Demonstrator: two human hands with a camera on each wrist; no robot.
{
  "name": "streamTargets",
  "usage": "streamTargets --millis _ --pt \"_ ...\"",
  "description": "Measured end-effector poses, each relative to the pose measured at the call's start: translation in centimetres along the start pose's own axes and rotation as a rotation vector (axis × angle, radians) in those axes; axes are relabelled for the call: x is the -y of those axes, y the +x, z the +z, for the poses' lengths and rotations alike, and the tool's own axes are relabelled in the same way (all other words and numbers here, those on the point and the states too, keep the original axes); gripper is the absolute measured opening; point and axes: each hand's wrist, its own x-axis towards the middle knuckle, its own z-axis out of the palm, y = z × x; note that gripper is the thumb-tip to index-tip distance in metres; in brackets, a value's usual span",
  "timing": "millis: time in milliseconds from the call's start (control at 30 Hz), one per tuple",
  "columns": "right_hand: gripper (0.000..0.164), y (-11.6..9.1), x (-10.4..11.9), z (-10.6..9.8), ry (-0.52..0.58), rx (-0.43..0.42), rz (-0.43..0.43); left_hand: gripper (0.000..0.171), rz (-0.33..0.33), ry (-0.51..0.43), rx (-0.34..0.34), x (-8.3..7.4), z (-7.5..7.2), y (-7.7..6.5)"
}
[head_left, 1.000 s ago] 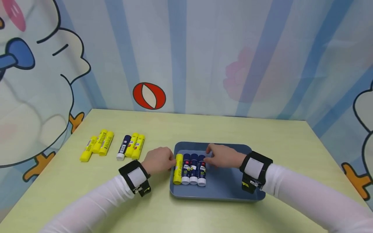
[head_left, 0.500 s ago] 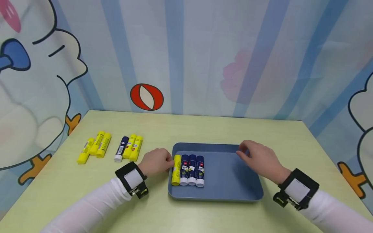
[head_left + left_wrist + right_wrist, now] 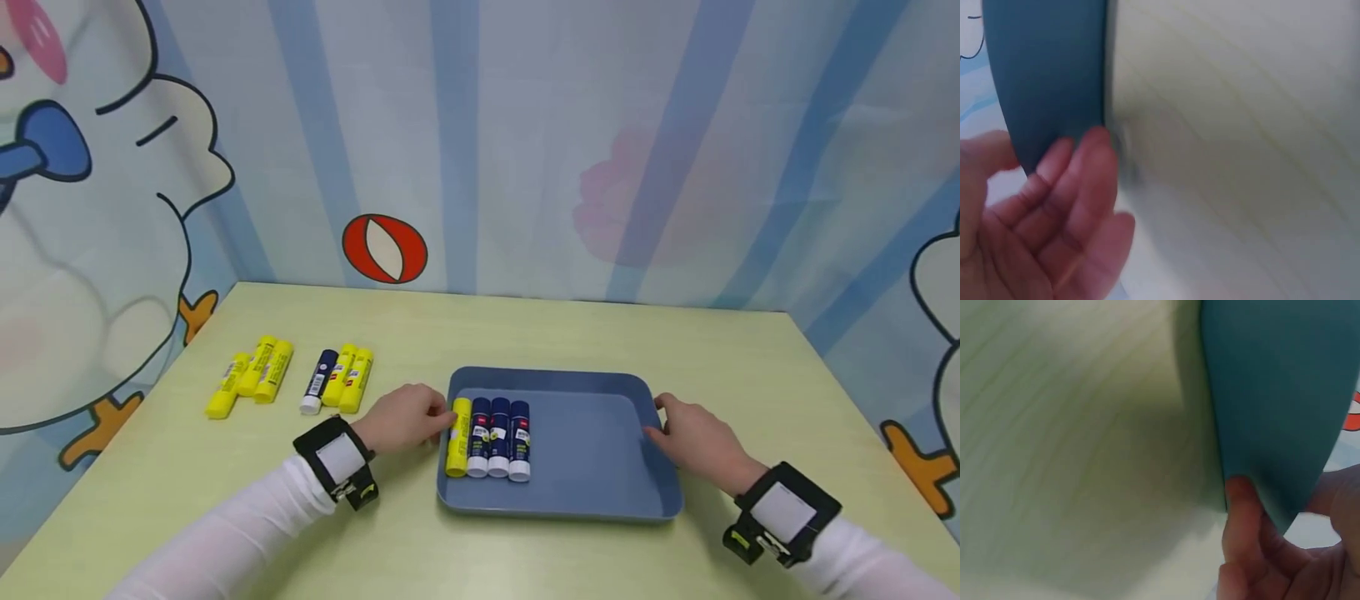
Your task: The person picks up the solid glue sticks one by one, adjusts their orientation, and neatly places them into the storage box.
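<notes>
A blue-grey tray (image 3: 592, 500) lies on the table with one yellow glue stick (image 3: 458, 437) and three navy glue sticks (image 3: 498, 437) side by side along its left part. My left hand (image 3: 401, 417) pinches the tray's left rim, thumb over the inner side near the yellow stick. In the left wrist view its fingers (image 3: 1094, 181) lie against the outer wall. On the opposite side, my right hand (image 3: 701, 442) holds the right rim. The right wrist view shows its fingers (image 3: 1244, 519) on the outer wall, the thumb behind the edge.
Left of the tray, a navy glue stick (image 3: 318, 382) lies beside two yellow glue sticks (image 3: 356, 381). Farther left are three more yellow glue sticks (image 3: 228, 385). A wall with cartoon print (image 3: 517, 150) stands behind the pale table (image 3: 540, 554).
My right hand has left the navy glue sticks, moved right across the tray and taken hold of its right rim. The left hand stays at the left rim.
</notes>
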Motion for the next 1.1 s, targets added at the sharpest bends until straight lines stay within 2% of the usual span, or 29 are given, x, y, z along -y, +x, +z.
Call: streamTargets --millis 133,267,367,500,633,767,900,967,1100 --pt "0.040 0.2 0.0 0.1 0.086 0.043 0.008 0.020 0.081 0.019 0.030 0.5 -0.6 -0.8" --pt "0.040 0.4 -0.2 0.0 0.144 0.053 -0.006 0.018 0.117 0.079 -0.013 1.2 -1.8 -2.3" --pt "0.039 0.5 -0.3 0.0 0.152 0.054 -0.013 0.018 0.087 0.065 -0.070 2.4 -3.3 -3.5" --pt "0.039 0.5 -0.4 0.1 0.157 0.066 -0.013 0.021 0.026 -0.003 -0.167 4.6 -5.7 -4.9" --pt "0.039 0.3 -0.4 0.2 0.165 0.075 -0.003 0.028 -0.016 -0.072 -0.240 6.3 -7.3 -5.5" --pt "0.039 0.3 -0.3 0.2 0.167 0.078 0.014 0.029 -0.061 -0.051 -0.299 6.9 -7.8 -5.2" --pt "0.039 0.4 -0.4 0.2 0.161 0.076 0.015 0.036 -0.155 0.070 -0.357 7.0 -7.4 -4.1" --pt "0.038 0.4 -0.4 0.3 0.156 0.072 0.010 0.041 -0.203 0.133 -0.365 6.8 -7.1 -3.5" --pt "0.037 0.4 -0.3 0.3 0.156 0.066 0.004 0.045 -0.239 0.244 -0.373 6.4 -6.5 -2.3"
